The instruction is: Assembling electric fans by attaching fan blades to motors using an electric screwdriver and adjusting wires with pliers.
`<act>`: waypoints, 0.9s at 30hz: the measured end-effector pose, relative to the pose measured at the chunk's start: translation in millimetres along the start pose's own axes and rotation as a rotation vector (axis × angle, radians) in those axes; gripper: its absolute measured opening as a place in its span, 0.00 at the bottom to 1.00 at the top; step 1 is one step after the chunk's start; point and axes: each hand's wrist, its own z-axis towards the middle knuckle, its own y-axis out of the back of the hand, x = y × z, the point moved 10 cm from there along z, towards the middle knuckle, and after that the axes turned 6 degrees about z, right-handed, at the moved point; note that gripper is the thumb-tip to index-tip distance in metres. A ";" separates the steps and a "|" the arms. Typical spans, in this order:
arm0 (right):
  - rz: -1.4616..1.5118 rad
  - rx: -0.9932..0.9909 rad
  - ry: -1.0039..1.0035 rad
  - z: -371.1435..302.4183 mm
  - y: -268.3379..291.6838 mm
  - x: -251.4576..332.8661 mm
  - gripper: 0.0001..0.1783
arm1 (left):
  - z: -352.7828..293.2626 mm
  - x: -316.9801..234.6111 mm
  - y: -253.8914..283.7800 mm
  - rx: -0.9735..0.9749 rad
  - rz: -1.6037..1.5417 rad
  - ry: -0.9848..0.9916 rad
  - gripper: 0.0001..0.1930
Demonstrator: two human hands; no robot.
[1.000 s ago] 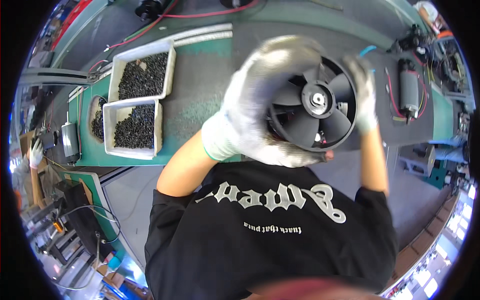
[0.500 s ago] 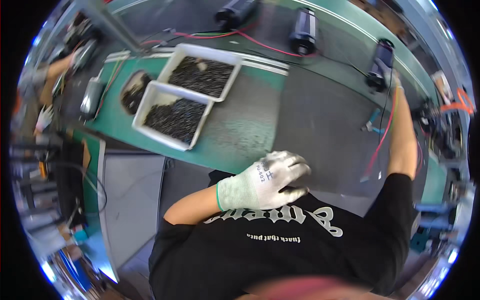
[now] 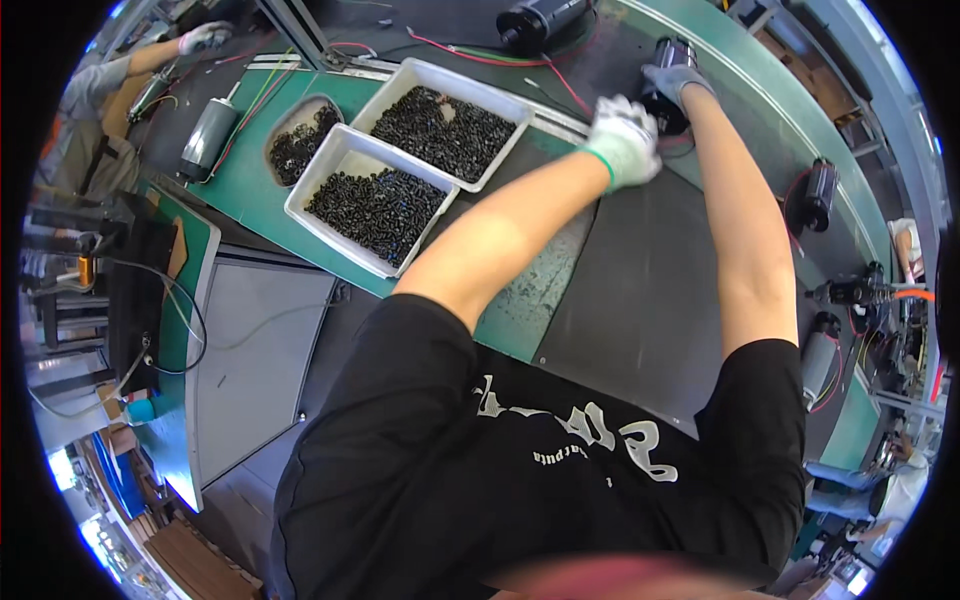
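Observation:
A black cylindrical motor (image 3: 668, 116) stands on the dark belt at the upper middle. Over its upper part my right hand (image 3: 680, 82), in a grey glove, is closed on it. My left hand (image 3: 622, 142), in a white glove with a green cuff, is at the motor's lower left side. Its fingers are curled, and what they hold, if anything, is hidden. Red wires (image 3: 568, 88) lie to the left of that hand. Below and left, two white bins (image 3: 372, 258) hold many small black parts.
Another black motor (image 3: 540, 24) lies farther left along the belt, and one more (image 3: 820, 194) is to the right. A silver motor (image 3: 208, 138) with wires sits at the left, near a co-worker's gloved hand (image 3: 205, 38). A smaller tray (image 3: 280, 128) of black rings adjoins the bins.
My left hand has moved from in front of my chest up to the motor. My right hand has shifted left from the rightmost motor. The whole view has turned somewhat.

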 end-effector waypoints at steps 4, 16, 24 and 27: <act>-0.026 0.130 -0.074 10.6 -3.5 -14.2 0.37 | -15.3 -74.1 2.4 0.183 -0.258 -0.099 0.25; 0.364 0.113 -0.208 -82.5 -12.2 -19.5 0.37 | -60.6 -75.8 10.7 0.058 -0.037 0.069 0.33; 0.283 -0.007 -0.167 -179.0 0.0 -39.8 0.31 | -182.2 -159.3 56.3 0.387 -0.524 -0.364 0.24; -0.608 -0.084 0.502 -254.1 -18.3 -1.4 0.30 | -236.2 -159.3 94.7 0.405 -0.684 -0.646 0.21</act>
